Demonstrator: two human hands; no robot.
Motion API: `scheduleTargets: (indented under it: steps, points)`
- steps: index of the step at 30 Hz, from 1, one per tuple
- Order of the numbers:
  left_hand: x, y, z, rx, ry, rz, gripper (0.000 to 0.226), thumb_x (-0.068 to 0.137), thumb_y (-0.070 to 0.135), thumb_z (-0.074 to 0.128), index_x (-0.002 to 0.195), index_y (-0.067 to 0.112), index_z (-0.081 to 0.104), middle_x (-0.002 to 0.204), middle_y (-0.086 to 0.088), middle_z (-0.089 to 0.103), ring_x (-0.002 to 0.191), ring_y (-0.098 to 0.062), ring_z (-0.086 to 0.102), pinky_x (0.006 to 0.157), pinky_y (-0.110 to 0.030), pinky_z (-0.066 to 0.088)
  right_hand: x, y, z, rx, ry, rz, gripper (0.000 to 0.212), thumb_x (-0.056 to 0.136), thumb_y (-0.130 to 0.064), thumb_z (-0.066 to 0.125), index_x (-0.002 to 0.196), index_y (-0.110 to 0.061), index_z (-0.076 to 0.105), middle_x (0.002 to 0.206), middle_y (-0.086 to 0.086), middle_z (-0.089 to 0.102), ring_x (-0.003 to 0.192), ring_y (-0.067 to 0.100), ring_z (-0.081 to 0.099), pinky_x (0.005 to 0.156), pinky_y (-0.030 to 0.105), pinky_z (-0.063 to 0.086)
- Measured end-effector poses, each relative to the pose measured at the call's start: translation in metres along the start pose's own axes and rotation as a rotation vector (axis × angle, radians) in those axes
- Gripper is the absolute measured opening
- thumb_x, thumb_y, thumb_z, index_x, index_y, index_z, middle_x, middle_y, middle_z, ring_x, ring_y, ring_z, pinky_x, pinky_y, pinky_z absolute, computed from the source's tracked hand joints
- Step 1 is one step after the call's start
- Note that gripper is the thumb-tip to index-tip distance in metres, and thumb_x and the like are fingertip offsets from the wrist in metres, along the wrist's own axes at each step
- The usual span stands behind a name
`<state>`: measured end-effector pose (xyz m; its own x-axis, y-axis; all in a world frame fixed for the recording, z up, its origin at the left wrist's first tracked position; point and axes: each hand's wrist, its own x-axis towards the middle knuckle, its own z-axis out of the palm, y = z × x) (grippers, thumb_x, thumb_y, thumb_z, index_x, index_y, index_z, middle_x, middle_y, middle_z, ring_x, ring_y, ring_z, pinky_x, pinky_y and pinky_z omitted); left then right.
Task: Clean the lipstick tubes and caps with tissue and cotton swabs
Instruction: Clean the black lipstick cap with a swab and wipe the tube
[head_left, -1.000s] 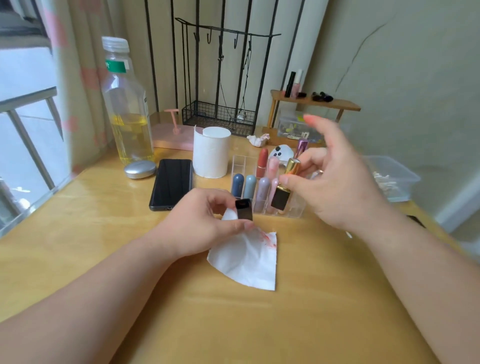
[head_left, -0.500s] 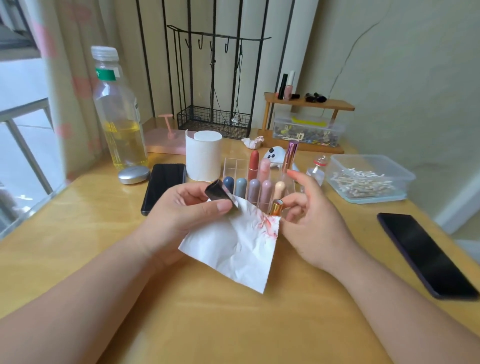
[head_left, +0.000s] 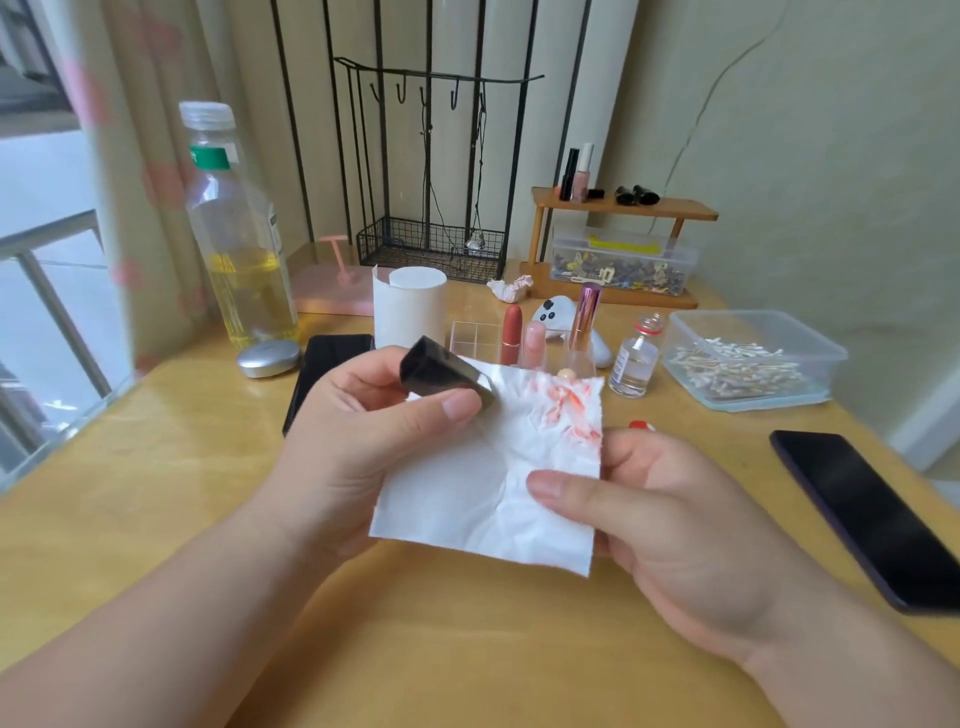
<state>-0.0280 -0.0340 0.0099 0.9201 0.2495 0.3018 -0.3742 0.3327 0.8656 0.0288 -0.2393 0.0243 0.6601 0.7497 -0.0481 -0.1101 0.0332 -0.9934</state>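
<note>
My right hand, newly freed, now pinches the stained tissue; my left hand grips the black cap, so wiping can start.

Phone, right edge of table: cut by frame. Second phone: mostly behind left hand. Lipsticks: bases behind tissue.

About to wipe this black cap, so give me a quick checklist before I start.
1. Black square lipstick cap in grip of left hand: ok.
2. White tissue pinched by right hand: ok.
3. Clean area left on tissue: ok; red smears only near its top right corner.
4. Cap's inside clean: cannot tell.
5. Clear plastic tub of cotton swabs, lid off: ok.
</note>
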Motion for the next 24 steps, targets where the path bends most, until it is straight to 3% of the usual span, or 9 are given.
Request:
scheduleTargets:
  steps: [5,7,9,13,18,20,22,24]
  points:
    - [0.006,-0.011,-0.005,0.090,-0.111,0.023,0.039,0.063,0.003,0.081,0.090,-0.015,0.061,0.095,-0.009,0.068,0.086,-0.019,0.064,0.079,-0.026,0.052,0.008,0.001,-0.014,0.137,0.269,-0.097,0.041,0.075,-0.012,0.066,0.110,0.010,0.065,0.110,0.031,0.069,0.108,0.051,0.062,0.097,0.050,0.046]
    - [0.002,-0.010,-0.004,0.185,-0.188,0.003,0.025,0.065,0.005,0.081,0.082,-0.005,0.066,0.103,-0.007,0.069,0.089,-0.018,0.064,0.081,-0.028,0.053,0.010,0.001,-0.016,0.241,0.306,-0.108,0.045,0.076,-0.009,0.065,0.117,0.009,0.063,0.114,0.029,0.068,0.110,0.049,0.064,0.104,0.053,0.044]
    - [-0.002,-0.007,0.000,0.271,-0.265,-0.021,0.014,0.067,0.007,0.081,0.076,0.008,0.070,0.104,-0.006,0.070,0.087,-0.019,0.065,0.080,-0.031,0.055,0.010,0.001,-0.015,0.308,0.292,-0.108,0.047,0.077,-0.007,0.063,0.122,0.007,0.060,0.118,0.031,0.066,0.111,0.048,0.063,0.106,0.059,0.041]
    - [-0.006,-0.007,0.006,0.363,-0.246,-0.052,0.028,0.066,0.014,0.085,0.081,-0.003,0.068,0.097,-0.028,0.067,0.083,-0.030,0.063,0.082,-0.047,0.051,0.009,0.002,-0.015,0.288,0.282,-0.094,0.054,0.073,-0.007,0.063,0.120,0.016,0.051,0.119,0.044,0.056,0.103,0.051,0.062,0.092,0.053,0.045]
    - [-0.009,-0.013,0.013,0.365,-0.170,-0.019,0.034,0.066,0.019,0.086,0.080,-0.003,0.064,0.087,-0.038,0.059,0.078,-0.035,0.059,0.077,-0.052,0.048,0.005,0.006,-0.007,0.374,0.026,-0.096,0.043,0.086,-0.010,0.062,0.127,0.000,0.062,0.126,0.030,0.062,0.117,0.046,0.061,0.101,0.054,0.048]
    - [-0.009,-0.014,0.014,0.395,-0.173,0.002,0.030,0.067,0.017,0.087,0.079,-0.001,0.064,0.087,-0.032,0.063,0.079,-0.032,0.060,0.077,-0.048,0.050,0.005,0.009,-0.004,0.312,0.013,-0.075,0.038,0.087,-0.008,0.062,0.125,-0.003,0.065,0.125,0.027,0.064,0.115,0.044,0.062,0.100,0.053,0.049]
    - [-0.008,-0.015,0.015,0.469,-0.191,0.026,0.022,0.070,0.011,0.086,0.077,0.007,0.065,0.087,-0.011,0.070,0.084,-0.024,0.066,0.080,-0.036,0.053,0.006,0.009,-0.006,0.268,0.070,-0.087,0.033,0.088,-0.005,0.062,0.121,-0.003,0.068,0.121,0.024,0.067,0.112,0.042,0.065,0.100,0.054,0.050]
    - [-0.008,-0.016,0.015,0.547,-0.200,0.056,0.022,0.070,0.014,0.083,0.076,0.018,0.062,0.101,0.000,0.072,0.097,-0.020,0.069,0.088,-0.037,0.055,0.006,0.004,-0.012,0.244,0.181,-0.169,0.032,0.087,-0.007,0.062,0.118,-0.004,0.070,0.118,0.021,0.069,0.109,0.040,0.067,0.100,0.059,0.048]
